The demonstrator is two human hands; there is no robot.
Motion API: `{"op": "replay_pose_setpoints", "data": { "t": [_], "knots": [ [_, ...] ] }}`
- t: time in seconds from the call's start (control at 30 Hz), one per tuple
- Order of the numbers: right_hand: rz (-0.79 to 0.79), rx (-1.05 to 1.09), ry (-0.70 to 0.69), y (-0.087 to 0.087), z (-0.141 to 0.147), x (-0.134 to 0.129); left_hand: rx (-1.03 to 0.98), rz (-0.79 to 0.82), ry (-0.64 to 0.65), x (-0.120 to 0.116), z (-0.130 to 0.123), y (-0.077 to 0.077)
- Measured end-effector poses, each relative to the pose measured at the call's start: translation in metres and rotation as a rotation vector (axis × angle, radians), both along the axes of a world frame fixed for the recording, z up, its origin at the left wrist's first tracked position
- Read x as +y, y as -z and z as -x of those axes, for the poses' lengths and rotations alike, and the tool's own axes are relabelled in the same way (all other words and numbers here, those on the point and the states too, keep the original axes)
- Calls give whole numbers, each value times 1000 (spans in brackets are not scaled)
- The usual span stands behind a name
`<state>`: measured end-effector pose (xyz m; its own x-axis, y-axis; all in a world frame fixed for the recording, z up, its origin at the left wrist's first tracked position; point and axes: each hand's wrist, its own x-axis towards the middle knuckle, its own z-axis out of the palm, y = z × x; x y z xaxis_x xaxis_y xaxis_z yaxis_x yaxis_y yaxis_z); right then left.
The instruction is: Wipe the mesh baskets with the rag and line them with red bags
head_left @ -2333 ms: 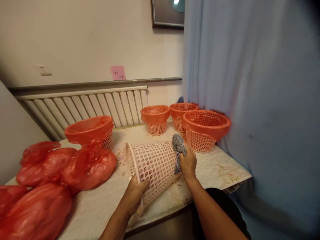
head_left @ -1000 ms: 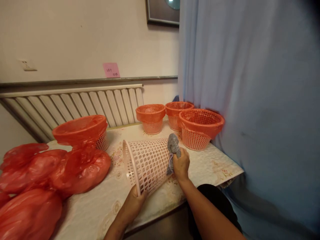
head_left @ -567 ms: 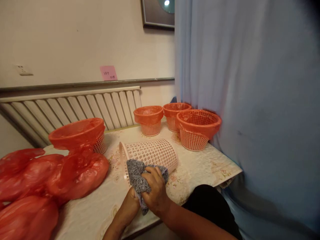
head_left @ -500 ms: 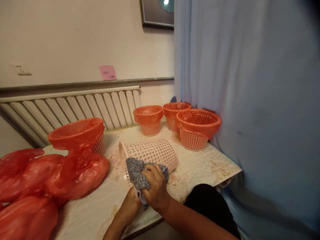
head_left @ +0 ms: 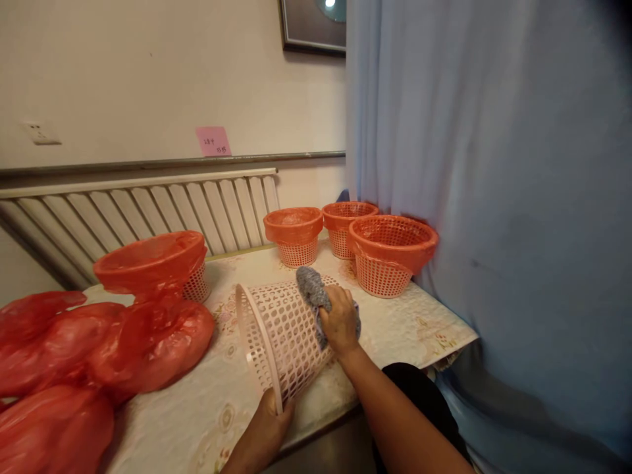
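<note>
A pale pink perforated plastic basket (head_left: 291,329) lies on its side on the table, its mouth turned toward the lower left. My left hand (head_left: 269,421) is closed on the near edge of its rim. With my right hand (head_left: 340,319) I grip a grey cloth (head_left: 311,286) and press it on the basket's side, close to the base end. Part of the cloth sticks out past my thumb, and the rest is bunched under my fingers.
Red plastic bags (head_left: 153,342) are heaped at the left beside a lined basket (head_left: 195,283). Three more baskets with red liners, the nearest a large lined basket (head_left: 382,273), stand toward the back. A blue curtain (head_left: 494,197) hangs at the right; a radiator (head_left: 197,210) lines the wall.
My right hand and the cloth have moved up and right, from the basket's rim toward its base. The basket has tilted slightly, and my left hand has shifted a little right and down with the rim.
</note>
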<state>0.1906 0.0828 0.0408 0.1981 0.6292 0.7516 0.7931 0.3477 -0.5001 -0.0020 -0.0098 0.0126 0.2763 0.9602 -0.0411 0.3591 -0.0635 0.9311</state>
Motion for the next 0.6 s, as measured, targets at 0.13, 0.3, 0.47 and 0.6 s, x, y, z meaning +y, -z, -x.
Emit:
{"op": "replay_pose_setpoints", "data": {
  "t": [0.13,0.3,0.47,0.6],
  "knots": [
    [69,94,218,8,-32,20,3,-4,31,0,4,1],
    [127,228,325,21,-45,25,-57,-12,99,3,8,3],
    [155,365,270,29,-43,20,-263,-31,-71,13,-1,-18],
    [175,445,257,38,-32,16,-401,2,-119,23,-4,-31]
  ]
}}
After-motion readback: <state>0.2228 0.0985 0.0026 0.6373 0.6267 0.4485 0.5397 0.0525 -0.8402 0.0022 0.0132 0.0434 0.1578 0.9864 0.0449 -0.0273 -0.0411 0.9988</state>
